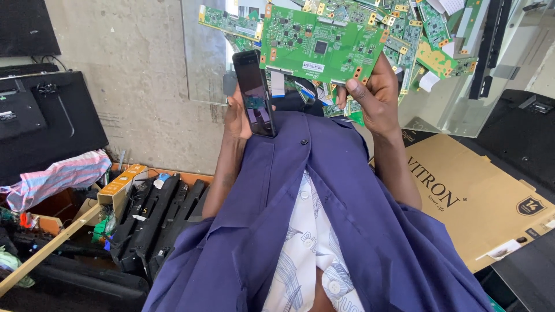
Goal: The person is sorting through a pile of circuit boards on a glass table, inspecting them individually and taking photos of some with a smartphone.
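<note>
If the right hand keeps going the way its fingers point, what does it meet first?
The right hand already grips the green circuit board by its lower edge, fingers pointing up the picture. Pushed further, it would probably run that board into the pile of green boards behind it, though depth is hard to judge.

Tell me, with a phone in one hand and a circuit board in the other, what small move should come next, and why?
Probably tilt the black smartphone in the left hand toward the green rectangular circuit board that the right hand holds. The two sit side by side, both raised above the heap of green circuit boards, and the phone's lit screen faces the person.
</note>
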